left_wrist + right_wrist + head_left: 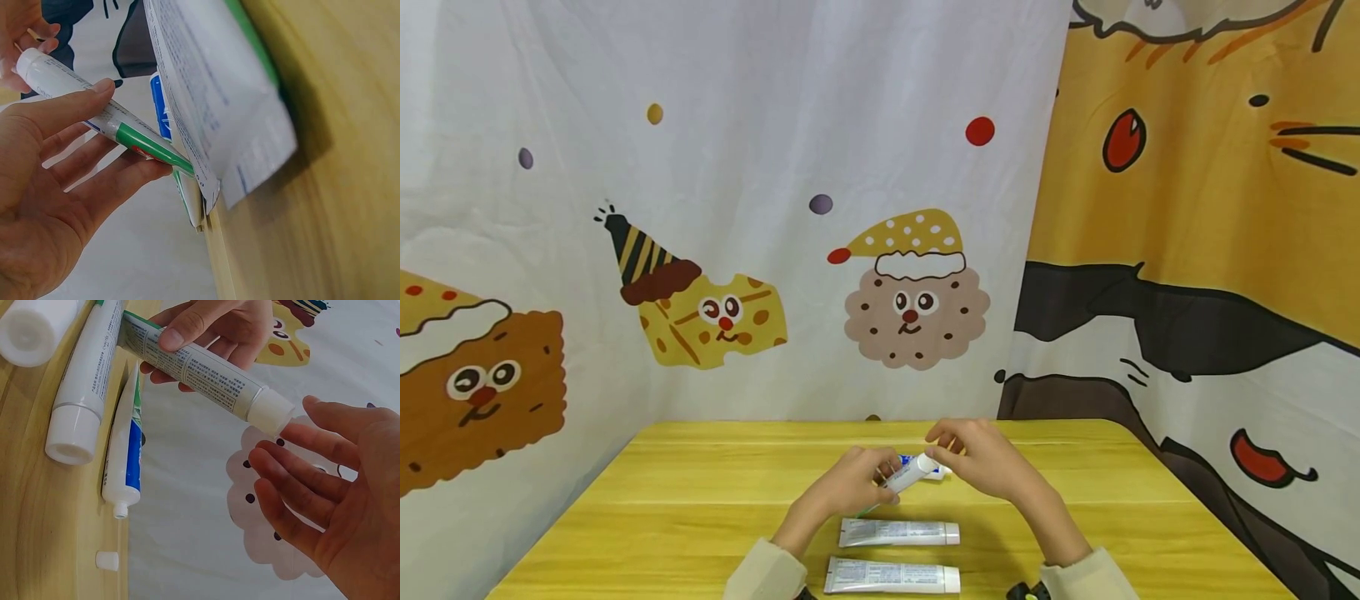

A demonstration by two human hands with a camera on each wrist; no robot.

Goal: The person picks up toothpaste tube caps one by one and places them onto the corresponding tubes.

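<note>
My left hand (853, 481) pinches a white and green toothpaste tube (206, 381) between thumb and fingers, tilted above the table, its capped end up toward the right. The white cap (270, 412) is on that tube. Beside the cap is my right hand (331, 475), fingers loosely spread and the thumb apart from it; one fingertip is very close, and I cannot tell if it touches. Behind lies a blue, white and green toothpaste tube (128, 453) with its nozzle bare. A loose white cap (107, 560) sits on the table near that nozzle.
Two more capped toothpaste tubes lie nearer me on the wooden table (700, 500), one (898, 532) behind the other (891, 576). A printed cartoon curtain (820, 333) hangs past the table's far edge.
</note>
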